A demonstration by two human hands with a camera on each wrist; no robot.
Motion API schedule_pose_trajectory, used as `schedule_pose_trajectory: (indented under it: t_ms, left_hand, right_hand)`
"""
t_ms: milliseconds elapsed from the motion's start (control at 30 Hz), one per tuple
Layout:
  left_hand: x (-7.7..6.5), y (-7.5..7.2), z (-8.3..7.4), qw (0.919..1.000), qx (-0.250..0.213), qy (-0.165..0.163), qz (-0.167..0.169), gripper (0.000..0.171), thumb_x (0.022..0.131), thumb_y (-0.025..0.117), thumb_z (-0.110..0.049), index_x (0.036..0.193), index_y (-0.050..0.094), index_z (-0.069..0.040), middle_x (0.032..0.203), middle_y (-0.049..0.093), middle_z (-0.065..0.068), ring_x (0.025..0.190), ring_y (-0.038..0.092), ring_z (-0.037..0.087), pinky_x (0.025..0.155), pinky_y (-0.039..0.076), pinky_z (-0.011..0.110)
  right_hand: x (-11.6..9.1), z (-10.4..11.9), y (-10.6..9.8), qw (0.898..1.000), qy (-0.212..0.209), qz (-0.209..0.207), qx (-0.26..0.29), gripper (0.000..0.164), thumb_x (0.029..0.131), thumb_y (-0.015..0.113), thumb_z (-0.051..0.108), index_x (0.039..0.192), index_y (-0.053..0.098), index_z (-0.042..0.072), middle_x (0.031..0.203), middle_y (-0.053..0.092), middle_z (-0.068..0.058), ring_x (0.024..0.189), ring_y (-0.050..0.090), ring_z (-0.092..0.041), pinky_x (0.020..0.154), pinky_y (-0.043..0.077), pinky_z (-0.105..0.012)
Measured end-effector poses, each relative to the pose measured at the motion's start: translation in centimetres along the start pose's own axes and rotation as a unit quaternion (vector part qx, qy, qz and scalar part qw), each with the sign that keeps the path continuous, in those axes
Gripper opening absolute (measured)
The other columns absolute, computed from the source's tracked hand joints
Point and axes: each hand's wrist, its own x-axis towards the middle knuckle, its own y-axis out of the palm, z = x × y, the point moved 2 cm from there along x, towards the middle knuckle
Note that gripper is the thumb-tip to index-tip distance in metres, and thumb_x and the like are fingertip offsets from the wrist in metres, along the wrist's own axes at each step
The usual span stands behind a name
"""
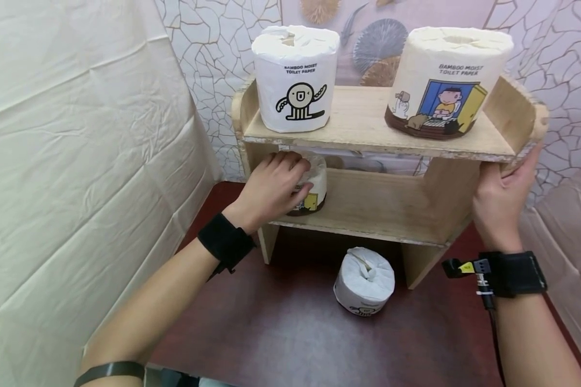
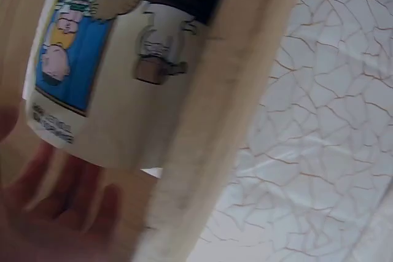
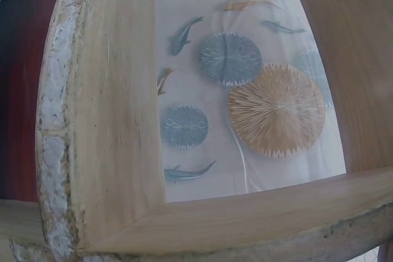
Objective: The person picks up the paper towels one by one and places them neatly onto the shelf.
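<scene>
My left hand (image 1: 277, 183) is at the left end of the middle shelf, over the top of a toilet paper roll (image 1: 319, 180) and partly hiding it. In the left wrist view the same roll appears upside down, with a cartoon print, and the blurred fingers (image 2: 73, 182) lie by its top end without a clear grip. At the right end my right hand (image 1: 501, 196) holds the side panel of the wooden shelf (image 1: 368, 115) just under the top board. That hand does not show in the right wrist view.
On the top board stand a white toilet paper roll (image 1: 297, 80) at left and a cream cartoon-printed roll (image 1: 445, 83) at right. Another white roll (image 1: 365, 282) stands on the dark red table (image 1: 271, 328), before the shelf. Fabric walls (image 1: 77, 107) enclose the sides.
</scene>
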Motion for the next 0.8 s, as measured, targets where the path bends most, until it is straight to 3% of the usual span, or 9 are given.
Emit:
schedule_pose_trajectory:
  t_ms: [67,167,300,433,667,800]
  left_hand:
    - [-0.3,-0.3,0.2,0.9979,0.019,0.026,-0.056,0.024,0.104,0.064,-0.029,0.112,0.069,-0.007,0.112,0.071,0.011,0.106,0.067,0.032,0.091,0.052,0.045]
    - [-0.8,-0.6,0.5,0.9878,0.049,0.062,-0.134,0.017,0.102,0.063,-0.022,0.101,0.071,-0.007,0.099,0.072,0.010,0.095,0.068,0.031,0.085,0.051,0.043]
    - [-1.0,-0.8,0.9,0.9744,0.078,0.082,-0.194,0.019,0.100,0.060,-0.021,0.095,0.072,-0.007,0.093,0.072,0.009,0.089,0.066,0.030,0.083,0.050,0.043]
    - [-1.1,-0.8,1.1,0.9686,0.094,0.079,-0.217,0.019,0.098,0.060,-0.020,0.092,0.072,-0.007,0.092,0.072,0.008,0.088,0.065,0.030,0.082,0.049,0.043]
    - [-1.9,-0.6,1.9,0.9689,0.087,0.063,-0.223,0.021,0.101,0.058,-0.017,0.093,0.073,-0.005,0.094,0.071,0.012,0.090,0.064,0.032,0.086,0.047,0.046]
    - [-2.6,-0.2,2.1,0.9620,0.104,0.066,-0.244,0.015,0.098,0.062,-0.017,0.095,0.073,-0.006,0.096,0.071,0.011,0.092,0.064,0.031,0.090,0.044,0.050]
  right_hand:
    - [0.1,0.0,0.0,1.000,0.010,-0.002,0.004,0.054,0.103,0.048,-0.006,0.155,0.041,0.006,0.138,0.058,-0.015,0.125,0.055,-0.026,0.110,0.042,-0.031]
    - [0.2,0.1,-0.1,1.000,0.005,0.003,0.000,0.056,0.103,0.047,-0.007,0.157,0.039,0.007,0.140,0.058,-0.015,0.128,0.054,-0.027,0.112,0.042,-0.032]
    - [0.3,0.2,-0.2,1.000,-0.015,-0.001,0.002,0.057,0.101,0.046,-0.009,0.156,0.042,0.006,0.134,0.061,-0.015,0.118,0.057,-0.024,0.105,0.044,-0.030]
    - [0.3,0.2,-0.3,0.999,-0.009,-0.019,0.046,0.058,0.099,0.047,-0.012,0.154,0.044,0.005,0.135,0.060,-0.018,0.119,0.056,-0.026,0.109,0.043,-0.032]
    - [0.1,0.1,-0.2,0.998,-0.008,-0.006,0.066,0.055,0.101,0.049,-0.010,0.155,0.043,0.005,0.132,0.061,-0.019,0.114,0.058,-0.025,0.103,0.044,-0.029]
    - [0.2,0.1,0.0,0.997,-0.005,-0.004,0.073,0.053,0.102,0.050,-0.009,0.153,0.043,0.004,0.132,0.061,-0.020,0.113,0.058,-0.026,0.105,0.044,-0.031]
